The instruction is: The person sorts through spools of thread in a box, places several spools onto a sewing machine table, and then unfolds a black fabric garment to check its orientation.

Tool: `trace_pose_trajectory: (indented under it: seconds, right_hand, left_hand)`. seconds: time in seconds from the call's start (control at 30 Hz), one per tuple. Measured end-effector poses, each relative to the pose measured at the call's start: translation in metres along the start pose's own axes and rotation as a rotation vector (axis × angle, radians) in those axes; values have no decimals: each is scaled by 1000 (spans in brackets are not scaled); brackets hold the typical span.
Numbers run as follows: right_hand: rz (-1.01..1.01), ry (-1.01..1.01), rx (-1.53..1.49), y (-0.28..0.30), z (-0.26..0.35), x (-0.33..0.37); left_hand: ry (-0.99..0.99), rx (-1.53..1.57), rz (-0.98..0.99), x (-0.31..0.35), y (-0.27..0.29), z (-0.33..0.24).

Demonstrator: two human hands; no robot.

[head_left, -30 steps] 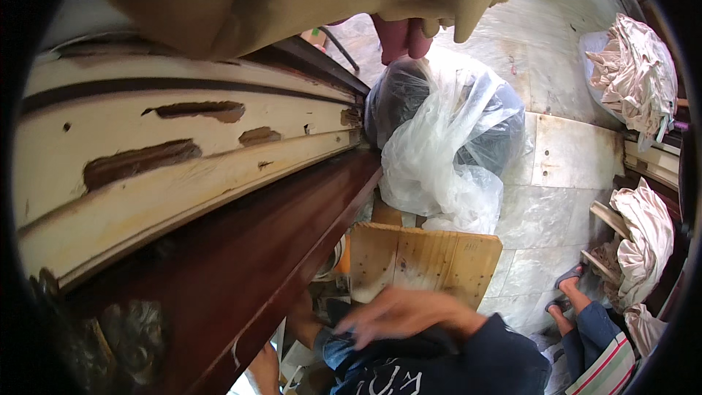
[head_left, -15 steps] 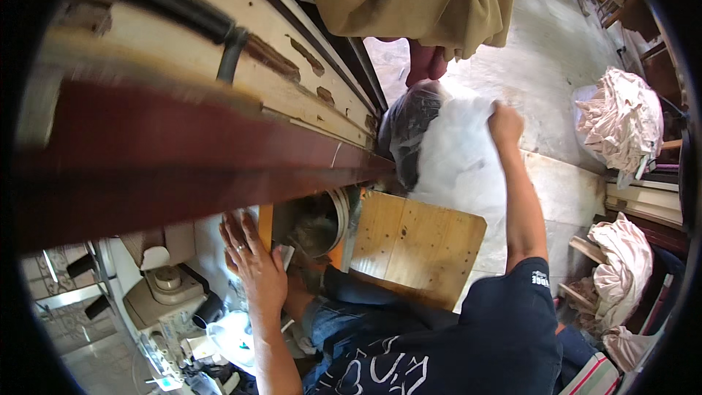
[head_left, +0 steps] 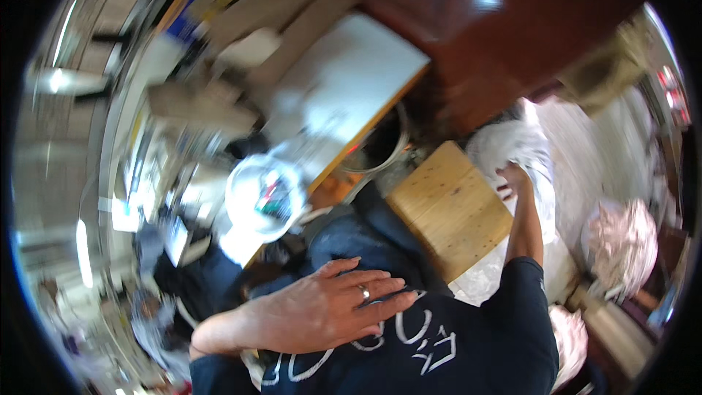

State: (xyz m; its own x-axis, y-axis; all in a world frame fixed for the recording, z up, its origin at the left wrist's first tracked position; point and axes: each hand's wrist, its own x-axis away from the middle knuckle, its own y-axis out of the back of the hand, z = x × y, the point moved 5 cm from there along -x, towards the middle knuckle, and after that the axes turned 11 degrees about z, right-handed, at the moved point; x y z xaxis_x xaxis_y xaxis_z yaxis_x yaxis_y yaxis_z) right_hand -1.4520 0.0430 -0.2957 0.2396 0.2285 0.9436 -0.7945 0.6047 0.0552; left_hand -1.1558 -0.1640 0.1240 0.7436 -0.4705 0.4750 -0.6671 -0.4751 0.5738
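Note:
My left hand [head_left: 340, 303] is in front of my dark shirt, palm down, its ringed fingers stretched out and holding nothing. To the right my right hand [head_left: 516, 179] is over a white plastic bag [head_left: 537, 157], its fingers apart; whether they touch the bag I cannot tell. A wooden stool top [head_left: 450, 208] with dark spots lies between my lap and that bag. Motion blurs much of the picture.
Left of my lap stands a round white tub [head_left: 267, 197] with small things inside. Beyond it is a pale tabletop [head_left: 344, 73] with an orange edge. A dark red panel [head_left: 497, 22] fills the top. Bundled pale cloth [head_left: 621, 245] stands at right.
The view has swung left. My left hand has come off the table edge to the front of my shirt. My right hand, closed at the white bag before, now has its fingers apart.

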Motion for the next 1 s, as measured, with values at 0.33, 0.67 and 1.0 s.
trace_pose_trajectory:
  seconds: [0.33,0.67,1.0]
  right_hand:
    - [-400,823,-48,-45,38,89]
    - [218,1382,725,-367,92,348]
    - [513,1581,1691,-668,31,377]
  left_hand:
    - [807,505,-1094,275,-180,16]
    - [1029,943,-1618,301,-444,126]
    - [1571,15,-1760,377,-303,145]
